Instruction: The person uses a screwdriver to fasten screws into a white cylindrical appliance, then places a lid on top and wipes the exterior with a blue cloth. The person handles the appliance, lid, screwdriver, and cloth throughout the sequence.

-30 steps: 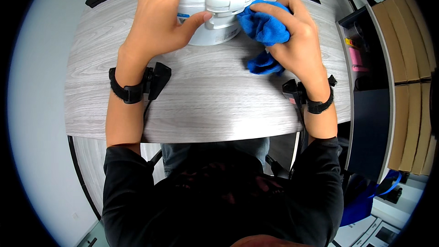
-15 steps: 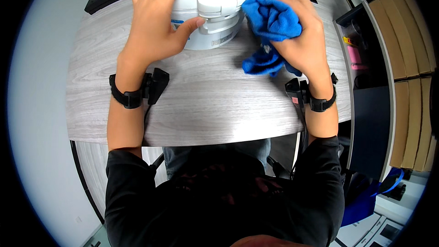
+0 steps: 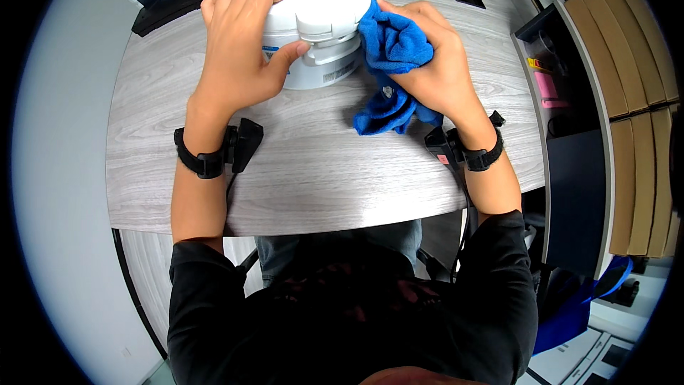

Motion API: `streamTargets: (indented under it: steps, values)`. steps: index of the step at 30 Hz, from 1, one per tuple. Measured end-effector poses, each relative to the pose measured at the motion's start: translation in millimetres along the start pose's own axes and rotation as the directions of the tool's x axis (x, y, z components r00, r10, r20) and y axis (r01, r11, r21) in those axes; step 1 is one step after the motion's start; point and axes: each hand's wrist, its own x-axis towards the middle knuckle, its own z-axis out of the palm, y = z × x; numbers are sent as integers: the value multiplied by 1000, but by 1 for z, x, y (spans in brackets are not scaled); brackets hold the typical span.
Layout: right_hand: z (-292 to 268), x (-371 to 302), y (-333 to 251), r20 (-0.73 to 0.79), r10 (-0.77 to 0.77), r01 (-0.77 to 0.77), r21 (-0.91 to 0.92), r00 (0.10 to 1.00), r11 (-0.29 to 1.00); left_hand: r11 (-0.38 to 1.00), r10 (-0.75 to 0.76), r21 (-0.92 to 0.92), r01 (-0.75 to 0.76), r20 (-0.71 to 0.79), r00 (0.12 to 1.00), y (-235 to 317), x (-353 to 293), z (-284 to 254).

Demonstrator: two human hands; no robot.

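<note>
A white round lidded tub stands on the desk at the far middle, its top partly cut off by the picture's edge. My left hand grips it from the left, with fingers over the lid and the thumb at the front rim. A blue cloth is bunched in my right hand, pressed up to the tub's right side. Its loose end hangs down onto the desktop. My right fingertips are partly hidden behind the cloth. Each wrist wears a black strap with a small black device.
The grey wood-grain desk ends in front of my lap. At the far left is a black screen on a base. On the right stands an open shelf unit with pink and yellow items, beside brown cardboard boxes.
My right hand has moved left with the blue cloth, along the tub's side. My left hand keeps its hold on the tub. The whole view has shifted slightly.
</note>
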Motion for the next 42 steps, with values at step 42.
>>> streamTargets:
  steps: [42]
  values:
    - [8, -4, -32, -55, -202, 178, -291, 978, 940, 1000, -6, -3, 6, -119, 993, 12, 1, 5]
